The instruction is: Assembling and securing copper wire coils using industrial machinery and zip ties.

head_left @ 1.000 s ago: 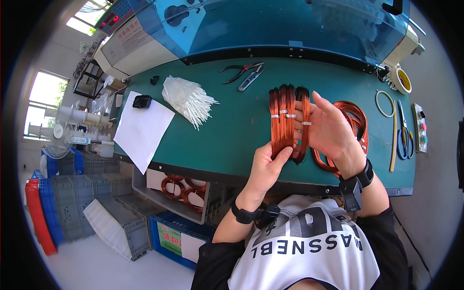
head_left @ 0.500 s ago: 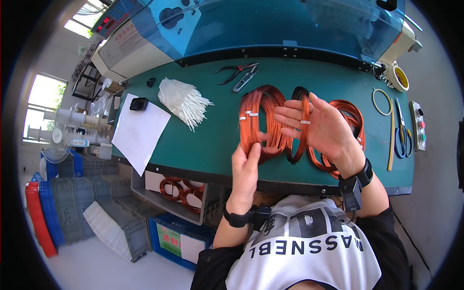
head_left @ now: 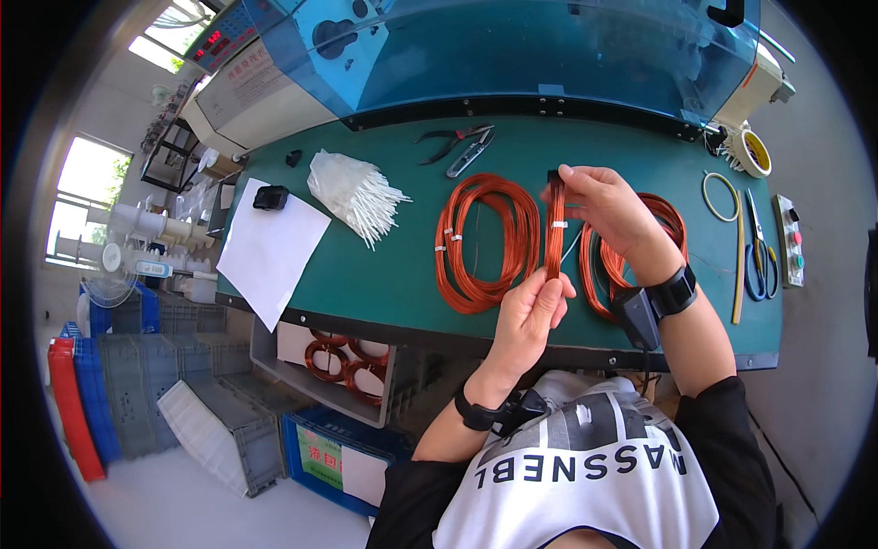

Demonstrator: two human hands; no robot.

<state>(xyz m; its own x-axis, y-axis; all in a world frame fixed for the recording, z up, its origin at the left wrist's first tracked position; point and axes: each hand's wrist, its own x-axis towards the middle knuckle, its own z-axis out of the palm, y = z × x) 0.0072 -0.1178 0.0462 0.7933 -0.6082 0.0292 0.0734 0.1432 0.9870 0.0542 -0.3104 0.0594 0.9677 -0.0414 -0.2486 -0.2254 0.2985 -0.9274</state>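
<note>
An orange-red coil of copper wire (head_left: 554,245) is held up edge-on over the green table, with a white tie round its middle. My left hand (head_left: 529,316) is closed on the coil's lower end, and my right hand (head_left: 605,206) grips its dark upper end. Flat on the table to the left lies a group of looped copper wire coils (head_left: 448,274) with white ties. More copper wire (head_left: 675,220) rests on the right, partly covered by my right hand and wrist.
Behind the coils lie pliers (head_left: 448,142) and a small cutter (head_left: 470,154). A bag of white ties (head_left: 352,197) and a paper sheet (head_left: 274,247) are on the left. Scissors (head_left: 756,256) and a tape roll (head_left: 754,154) sit at right. A blue-covered machine (head_left: 512,55) borders the far edge.
My left hand has let go of the left coils, now flat on the table, and moved right onto the middle coil. My right hand has closed on that coil's top.
</note>
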